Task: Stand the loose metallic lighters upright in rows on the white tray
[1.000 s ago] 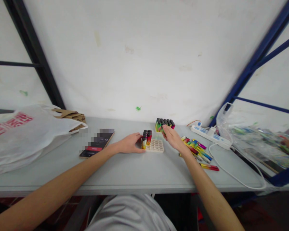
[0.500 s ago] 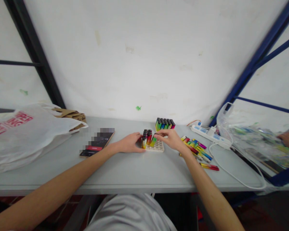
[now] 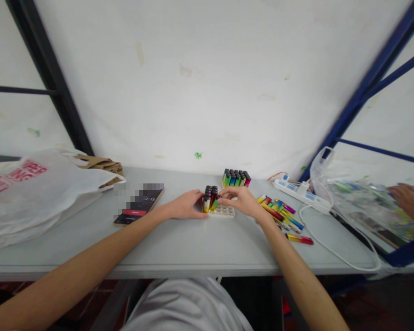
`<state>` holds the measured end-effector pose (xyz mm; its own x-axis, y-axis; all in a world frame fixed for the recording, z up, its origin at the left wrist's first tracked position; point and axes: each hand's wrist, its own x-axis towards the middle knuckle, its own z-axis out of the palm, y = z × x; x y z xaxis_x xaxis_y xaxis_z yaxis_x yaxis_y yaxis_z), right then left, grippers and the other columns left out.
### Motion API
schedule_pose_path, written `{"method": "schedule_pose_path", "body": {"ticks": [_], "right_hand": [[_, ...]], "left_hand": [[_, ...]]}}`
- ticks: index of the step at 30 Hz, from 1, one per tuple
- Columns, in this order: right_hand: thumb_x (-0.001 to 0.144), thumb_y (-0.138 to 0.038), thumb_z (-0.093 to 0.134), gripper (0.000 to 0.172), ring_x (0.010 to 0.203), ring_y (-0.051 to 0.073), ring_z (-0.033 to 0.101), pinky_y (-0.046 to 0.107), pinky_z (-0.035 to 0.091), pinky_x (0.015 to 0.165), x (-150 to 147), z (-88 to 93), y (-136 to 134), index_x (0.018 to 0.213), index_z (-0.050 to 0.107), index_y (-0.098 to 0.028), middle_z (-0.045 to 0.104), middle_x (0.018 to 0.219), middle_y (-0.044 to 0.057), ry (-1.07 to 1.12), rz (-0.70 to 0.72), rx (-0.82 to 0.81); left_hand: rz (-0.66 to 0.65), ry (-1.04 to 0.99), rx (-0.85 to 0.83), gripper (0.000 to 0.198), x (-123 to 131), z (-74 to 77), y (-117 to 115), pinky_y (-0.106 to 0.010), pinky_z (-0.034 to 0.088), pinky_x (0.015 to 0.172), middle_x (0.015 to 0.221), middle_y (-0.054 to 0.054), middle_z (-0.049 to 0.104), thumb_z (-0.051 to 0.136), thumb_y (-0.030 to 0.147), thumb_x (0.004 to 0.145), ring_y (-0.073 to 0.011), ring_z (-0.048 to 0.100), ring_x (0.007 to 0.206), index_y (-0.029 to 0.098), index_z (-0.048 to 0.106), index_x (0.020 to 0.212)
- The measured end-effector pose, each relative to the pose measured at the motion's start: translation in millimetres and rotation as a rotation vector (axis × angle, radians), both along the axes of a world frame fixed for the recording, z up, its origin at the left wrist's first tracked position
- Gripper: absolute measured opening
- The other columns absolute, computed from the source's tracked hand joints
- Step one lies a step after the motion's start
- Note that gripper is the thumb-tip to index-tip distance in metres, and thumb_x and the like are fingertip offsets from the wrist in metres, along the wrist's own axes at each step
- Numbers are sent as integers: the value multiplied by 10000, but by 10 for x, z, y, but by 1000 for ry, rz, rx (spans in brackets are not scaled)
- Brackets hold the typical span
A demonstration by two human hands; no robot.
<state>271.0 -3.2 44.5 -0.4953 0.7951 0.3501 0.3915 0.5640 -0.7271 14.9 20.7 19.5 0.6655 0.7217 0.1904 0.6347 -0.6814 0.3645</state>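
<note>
A pale tray with round-cornered slots (image 3: 227, 211) lies on the table before me, and several upright lighters (image 3: 207, 202) with black tops fill its left part. My left hand (image 3: 188, 205) curls around the tray's left end, with the thumb at the near corner and the fingers behind. Between the thumb and fingertips of my right hand (image 3: 240, 201) is a green and yellow lighter (image 3: 215, 204), its lower end at the slots beside the standing ones. My fingers cover part of its top.
Behind the tray stands a block of lighters (image 3: 236, 177). Loose lighters (image 3: 279, 212) lie to the right, near a white power strip (image 3: 301, 193) and its cable. At left are a phone (image 3: 140, 205) and a plastic bag (image 3: 44, 193). Another person's hand (image 3: 410, 202) is at far right.
My right hand has moved slightly left and the green and yellow lighter sits lower, closer to the standing lighters. My left hand stays put. The other person's hand reaches further into view.
</note>
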Motion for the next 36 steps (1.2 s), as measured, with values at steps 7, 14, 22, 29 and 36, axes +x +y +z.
{"method": "schedule_pose_path", "body": {"ticks": [7,14,22,29,36], "right_hand": [[876,-452,730,319,822,201,744,299,565,759,-2,5,-4,1021,741,-169,791,886,65,-2,-6,-5],[972,-332,582,227,772,196,727,304,548,728,263,32,124,991,735,-165,781,857,69,-108,-243,119],[963,-361,589,439,1192,343,649,422,468,1015,1074,-208,390,1275,682,-66,687,1250,266,-730,-784,44],[886,-511,664,641,1180,322,661,389,474,990,1182,-299,396,1396,600,-129,691,1269,216,-789,-725,-118],[812,-173,738,486,1158,283,651,380,467,1035,879,-233,411,1287,654,-118,674,1266,195,-644,-564,98]], "left_hand": [[13,-11,-10,537,2,15,-19,-353,516,793,1001,-88,666,728,596,737,-287,652,907,168,648,1050],[33,-13,-7,546,-2,5,-11,-358,519,815,1025,-100,673,729,612,725,-287,653,919,168,637,1028],[25,7,-5,538,4,42,-37,-362,513,830,1020,-100,660,708,613,740,-294,649,937,163,643,1027],[30,18,4,525,8,42,-35,-358,512,817,1024,-97,663,711,608,740,-289,646,925,175,637,1026],[41,-20,-1,511,5,41,-51,-353,521,798,1018,-87,677,722,602,726,-281,651,913,190,640,1016]]}}
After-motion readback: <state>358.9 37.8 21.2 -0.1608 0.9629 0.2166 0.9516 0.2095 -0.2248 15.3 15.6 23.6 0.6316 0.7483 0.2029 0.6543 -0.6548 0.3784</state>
